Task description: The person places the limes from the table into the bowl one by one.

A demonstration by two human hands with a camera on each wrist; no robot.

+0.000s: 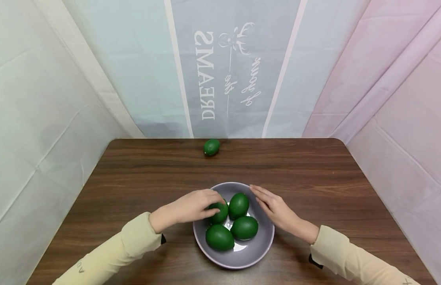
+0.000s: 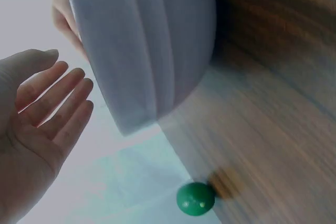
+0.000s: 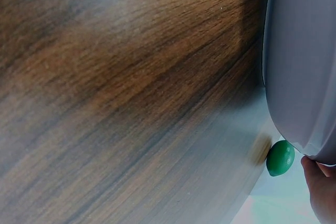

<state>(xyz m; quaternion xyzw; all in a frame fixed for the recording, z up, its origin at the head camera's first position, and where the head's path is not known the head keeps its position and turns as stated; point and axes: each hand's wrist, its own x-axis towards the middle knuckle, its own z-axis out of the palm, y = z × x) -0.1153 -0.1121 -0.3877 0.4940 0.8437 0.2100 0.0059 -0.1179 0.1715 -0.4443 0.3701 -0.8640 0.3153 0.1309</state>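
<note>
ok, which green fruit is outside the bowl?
The small green fruit alone at the table's far edge; the other four lie in the grey bowl.

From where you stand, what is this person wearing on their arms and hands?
Both arms wear long pale yellow-cream sleeves with ribbed cuffs ending at the wrists. The left sleeve bears small grey lettering near the forearm, too small to read; the right sleeve has a faint mark near the frame's edge. A dark band peeks out under each cuff. The left hand and right hand are bare, without gloves or rings visible.
</note>
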